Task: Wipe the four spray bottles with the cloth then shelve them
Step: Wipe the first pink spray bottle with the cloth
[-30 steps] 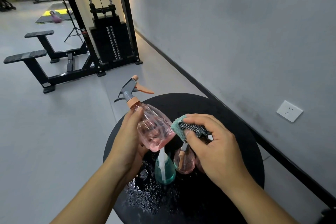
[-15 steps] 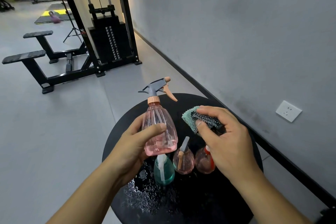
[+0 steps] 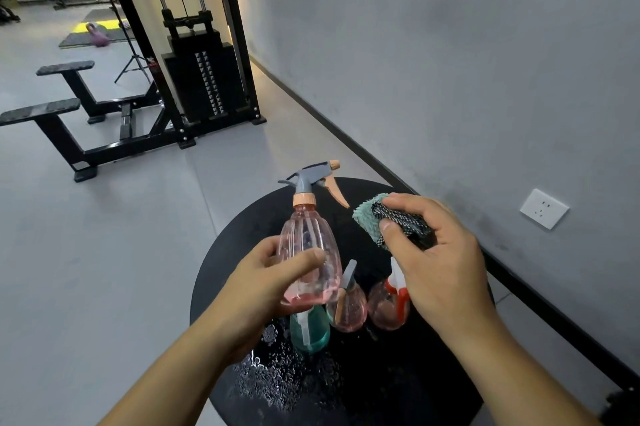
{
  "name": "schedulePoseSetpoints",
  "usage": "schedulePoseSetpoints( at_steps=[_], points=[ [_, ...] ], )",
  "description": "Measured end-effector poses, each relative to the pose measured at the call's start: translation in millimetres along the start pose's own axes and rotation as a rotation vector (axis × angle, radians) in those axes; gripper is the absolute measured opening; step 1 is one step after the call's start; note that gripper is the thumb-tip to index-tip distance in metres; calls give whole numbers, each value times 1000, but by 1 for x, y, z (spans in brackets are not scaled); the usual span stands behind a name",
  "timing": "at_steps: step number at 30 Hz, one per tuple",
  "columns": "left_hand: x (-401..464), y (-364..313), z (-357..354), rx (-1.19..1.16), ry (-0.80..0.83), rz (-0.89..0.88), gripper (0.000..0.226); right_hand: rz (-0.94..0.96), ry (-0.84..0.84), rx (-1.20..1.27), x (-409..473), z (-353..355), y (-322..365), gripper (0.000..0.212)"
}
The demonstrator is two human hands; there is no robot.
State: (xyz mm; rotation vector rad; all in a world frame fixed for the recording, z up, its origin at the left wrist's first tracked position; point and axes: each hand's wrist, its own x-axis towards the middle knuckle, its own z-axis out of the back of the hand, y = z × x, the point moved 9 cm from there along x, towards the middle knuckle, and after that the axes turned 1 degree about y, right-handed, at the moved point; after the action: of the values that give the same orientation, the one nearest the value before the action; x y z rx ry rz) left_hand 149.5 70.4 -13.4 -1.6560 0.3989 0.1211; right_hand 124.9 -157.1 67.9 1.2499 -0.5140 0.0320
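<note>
My left hand (image 3: 263,283) holds the pink spray bottle (image 3: 310,252) upright above the round black worktop (image 3: 460,373), fingers and thumb curled round its belly; my right hand (image 3: 436,259) pinches the folded cloth (image 3: 377,218) just off its 3 o'clock side, not touching. I'd press the cloth on and rotate the bottle, steering clear of the three bottles (image 3: 346,308) waiting below among water drops (image 3: 273,380).

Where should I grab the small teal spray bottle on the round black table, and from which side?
Probably the white trigger neck of the small teal spray bottle, from above. It stands upright, a pink bottle crowds its right side, and the left hand with the large pink bottle hangs over its far side.
</note>
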Motion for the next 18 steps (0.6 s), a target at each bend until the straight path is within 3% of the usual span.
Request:
schedulePoseSetpoints(
  at_steps=[9, 16, 18],
  points=[
    [-11, 11, -24, 244, 148, 26, 52, 153, -141, -157, 1, 10, 16, 26],
    [-16, 11, -30, 295, 189, 35, 53, 233, -56, -572, 1, -1, 10, 29],
    [-17, 11, -28, 324, 182, 36, 53, 192, -48, -574, 0, -2, 7, 30]
  ],
)
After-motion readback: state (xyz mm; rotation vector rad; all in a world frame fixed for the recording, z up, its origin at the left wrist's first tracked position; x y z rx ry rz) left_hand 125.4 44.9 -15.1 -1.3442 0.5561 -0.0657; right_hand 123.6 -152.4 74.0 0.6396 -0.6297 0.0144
